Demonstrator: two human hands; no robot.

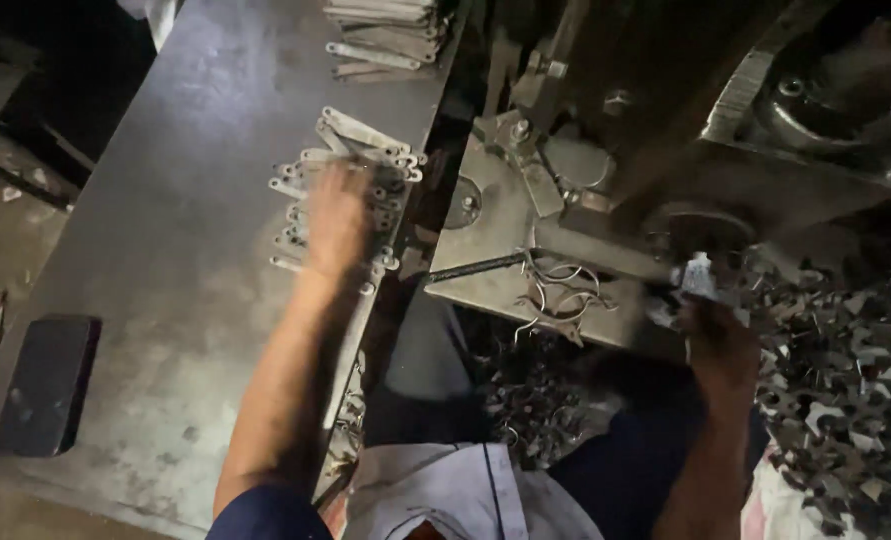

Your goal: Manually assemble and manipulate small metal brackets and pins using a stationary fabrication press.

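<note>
The flat metal strips lie fanned out in a loose pile near the right edge of the grey steel table. The left hand reaches out over them with the arm stretched forward, palm down on the pile; it is blurred, so I cannot tell whether the fingers have closed on a strip. The right hand is lower and to the right, arm bent, closed around a small pale part held up against the press machine. Bent wire clips sit on the machine's plate. A second stack of strips lies at the table's far end. A dark rectangular block rests at the table's near left. Loose metal offcuts heap at the right.
</note>
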